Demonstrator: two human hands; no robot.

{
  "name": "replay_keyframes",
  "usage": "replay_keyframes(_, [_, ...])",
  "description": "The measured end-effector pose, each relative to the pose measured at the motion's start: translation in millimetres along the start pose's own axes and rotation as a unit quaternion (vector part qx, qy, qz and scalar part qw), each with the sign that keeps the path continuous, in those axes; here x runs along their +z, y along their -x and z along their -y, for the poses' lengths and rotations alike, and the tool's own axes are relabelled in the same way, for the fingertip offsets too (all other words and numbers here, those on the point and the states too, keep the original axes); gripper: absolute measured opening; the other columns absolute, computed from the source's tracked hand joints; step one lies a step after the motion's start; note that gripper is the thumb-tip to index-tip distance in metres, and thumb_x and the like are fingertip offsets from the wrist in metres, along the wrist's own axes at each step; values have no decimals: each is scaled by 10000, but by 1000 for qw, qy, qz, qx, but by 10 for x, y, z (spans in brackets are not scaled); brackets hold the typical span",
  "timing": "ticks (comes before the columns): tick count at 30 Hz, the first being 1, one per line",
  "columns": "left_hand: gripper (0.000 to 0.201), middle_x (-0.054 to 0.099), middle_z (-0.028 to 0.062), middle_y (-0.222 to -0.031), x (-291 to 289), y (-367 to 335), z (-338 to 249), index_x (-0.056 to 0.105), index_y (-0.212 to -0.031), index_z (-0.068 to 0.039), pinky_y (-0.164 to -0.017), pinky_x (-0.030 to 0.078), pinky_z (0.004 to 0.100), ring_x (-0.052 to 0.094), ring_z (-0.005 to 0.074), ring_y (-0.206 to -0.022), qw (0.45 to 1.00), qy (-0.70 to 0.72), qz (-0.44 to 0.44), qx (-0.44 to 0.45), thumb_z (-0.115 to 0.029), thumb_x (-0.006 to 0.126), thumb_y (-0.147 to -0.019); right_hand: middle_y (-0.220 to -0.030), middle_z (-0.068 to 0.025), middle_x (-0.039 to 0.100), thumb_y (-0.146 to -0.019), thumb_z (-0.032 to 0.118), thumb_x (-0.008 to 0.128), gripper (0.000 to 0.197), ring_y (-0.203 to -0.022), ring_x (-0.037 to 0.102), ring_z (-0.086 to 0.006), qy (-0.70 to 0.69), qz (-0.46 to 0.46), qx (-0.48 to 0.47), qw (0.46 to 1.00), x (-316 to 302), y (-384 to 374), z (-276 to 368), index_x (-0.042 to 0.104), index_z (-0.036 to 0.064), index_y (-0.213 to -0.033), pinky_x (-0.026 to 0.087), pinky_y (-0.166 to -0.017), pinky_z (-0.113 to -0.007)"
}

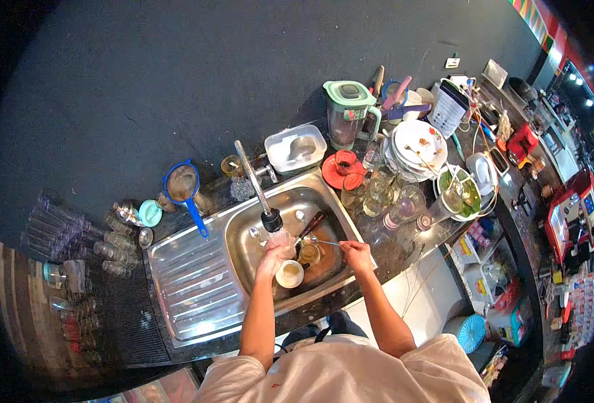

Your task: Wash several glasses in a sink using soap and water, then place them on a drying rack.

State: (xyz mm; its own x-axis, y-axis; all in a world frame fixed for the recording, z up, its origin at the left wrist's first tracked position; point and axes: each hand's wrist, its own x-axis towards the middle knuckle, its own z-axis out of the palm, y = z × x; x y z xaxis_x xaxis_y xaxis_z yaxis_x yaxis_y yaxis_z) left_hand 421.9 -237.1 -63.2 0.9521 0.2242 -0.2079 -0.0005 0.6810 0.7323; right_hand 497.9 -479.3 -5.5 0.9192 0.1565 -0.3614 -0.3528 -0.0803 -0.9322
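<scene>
Two bare hands are over the steel sink: the right hand has its fingers pressed together around a thin metal utensil, which points leftward to a glass inside the basin. The left hand is below the black nozzle, near a white cup; I cannot tell whether it grips something, because a clear shape, maybe glass or water, covers the fingers. In my judgement, the utensil is best held lightly, without knocking the glass, and the left hand kept low under the nozzle to limit splashing. Care is also needed near the dark handle, since its far end is hard to make out and could be sharp. Farther out, stacked plates partly hide one another at the right, and the glasses at the left are too blurred to count.
</scene>
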Motion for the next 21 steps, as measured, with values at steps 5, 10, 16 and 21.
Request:
replay_keyframes(5, [386, 588, 79, -899, 63, 266, -311, 508, -1095, -52, -685, 502, 325, 588, 185, -766, 997, 14, -42, -62, -54, 601, -721, -509, 6, 502, -776, 140, 615, 133, -414, 424, -71, -7, 15, 27, 999, 312, 78, -153, 655, 16, -753, 315, -386, -230])
replay_keyframes(10, [351, 583, 78, -976, -382, 592, -510, 501, -1084, -106, -720, 494, 387, 583, 224, -881, 986, 24, -123, -109, -125, 581, -744, -544, -6, 532, -782, 124, 592, 144, -433, 449, -76, -25, 70, -46, 996, 656, -15, -323, 650, -5, -755, 328, -397, -224])
replay_keyframes(16, [294, 565, 50, -889, -350, 600, -382, 562, -1003, -94, -630, 463, 323, 536, 171, -681, 988, 22, -134, -75, -236, 608, -749, -536, 12, 506, -783, 150, 622, 178, -454, 407, -54, 53, -67, -109, 990, 597, -98, -405, 630, -13, -714, 305, -420, -219])
replay_keyframes(21, [422, 583, 108, -816, 520, 298, -143, 573, -934, -46, -652, 450, 351, 544, 216, -688, 945, 222, -170, -173, -410, 590, -721, -547, -17, 500, -799, 78, 533, 101, -446, 460, -102, -53, -131, 61, 988, 330, -105, -442, 597, 2, -779, 335, -374, -237])
